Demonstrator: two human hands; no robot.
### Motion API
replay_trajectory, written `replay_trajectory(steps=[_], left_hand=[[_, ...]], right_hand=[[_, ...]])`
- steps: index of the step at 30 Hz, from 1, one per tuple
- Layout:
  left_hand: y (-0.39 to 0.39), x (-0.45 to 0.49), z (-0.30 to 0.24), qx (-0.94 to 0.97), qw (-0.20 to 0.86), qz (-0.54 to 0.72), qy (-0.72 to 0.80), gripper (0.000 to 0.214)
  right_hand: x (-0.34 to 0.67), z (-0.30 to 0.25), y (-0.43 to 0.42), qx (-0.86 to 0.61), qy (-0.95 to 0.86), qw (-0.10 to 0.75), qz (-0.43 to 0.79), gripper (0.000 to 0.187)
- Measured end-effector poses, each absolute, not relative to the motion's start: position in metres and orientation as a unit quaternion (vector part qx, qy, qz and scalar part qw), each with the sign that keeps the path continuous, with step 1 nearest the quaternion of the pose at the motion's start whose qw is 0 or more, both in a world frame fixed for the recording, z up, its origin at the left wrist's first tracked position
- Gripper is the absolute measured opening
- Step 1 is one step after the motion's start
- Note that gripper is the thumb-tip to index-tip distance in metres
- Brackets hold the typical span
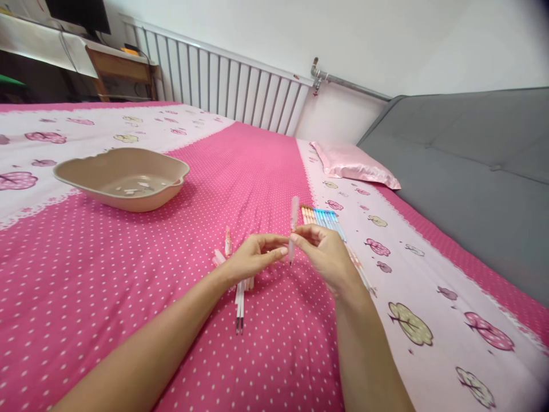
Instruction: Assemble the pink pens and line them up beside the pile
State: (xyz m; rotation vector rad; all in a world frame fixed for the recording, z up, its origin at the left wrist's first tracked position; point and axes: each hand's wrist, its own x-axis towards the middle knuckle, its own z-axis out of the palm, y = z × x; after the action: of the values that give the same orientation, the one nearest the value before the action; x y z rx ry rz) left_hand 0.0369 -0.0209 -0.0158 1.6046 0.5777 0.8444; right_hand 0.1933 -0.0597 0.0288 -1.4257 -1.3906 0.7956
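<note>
Both my hands meet over the pink dotted bedspread (128, 274). My right hand (323, 252) pinches a clear pen barrel (294, 214) held upright, its tip pointing down. The fingertips of my left hand (253, 257) are pressed together close to the lower end of that pen; whether they hold a small part I cannot make out. Under my left hand lie several white pen refills (239, 312) and pale pink pen pieces (227, 243). Behind my right hand a row of pens (323, 218) with orange and blue ends lies side by side.
A beige plastic basin (122, 177) with small bits inside sits at the left on the bed. A pink satin pillow (354, 163) lies by the grey padded headboard (472, 166). A white radiator (223, 86), a wooden chair (122, 68) and a desk stand beyond the bed.
</note>
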Motion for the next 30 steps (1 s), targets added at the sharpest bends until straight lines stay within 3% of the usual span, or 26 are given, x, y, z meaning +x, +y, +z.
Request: replay_trajectory(steps=[3,7,14,30], left_hand=[[-0.020,0.038,-0.017,0.668,0.563,0.379,0.305,0.034],[-0.018,0.037,-0.020,0.683,0.531,0.368,0.341,0.030],[-0.014,0.037,-0.025,0.717,0.497,0.348,0.344,0.025],[-0.013,0.036,-0.024,0.732,0.480,0.335,0.348,0.024]], right_hand=[[0.210,0.034,-0.063,-0.649,-0.564,0.459,0.223,0.018],[0.231,0.036,-0.066,-0.778,-0.544,0.303,0.078,0.014],[0.249,0.019,-0.057,-0.861,-0.501,0.082,0.028,0.021],[0.247,-0.002,-0.040,-0.883,-0.465,0.006,0.067,0.029]])
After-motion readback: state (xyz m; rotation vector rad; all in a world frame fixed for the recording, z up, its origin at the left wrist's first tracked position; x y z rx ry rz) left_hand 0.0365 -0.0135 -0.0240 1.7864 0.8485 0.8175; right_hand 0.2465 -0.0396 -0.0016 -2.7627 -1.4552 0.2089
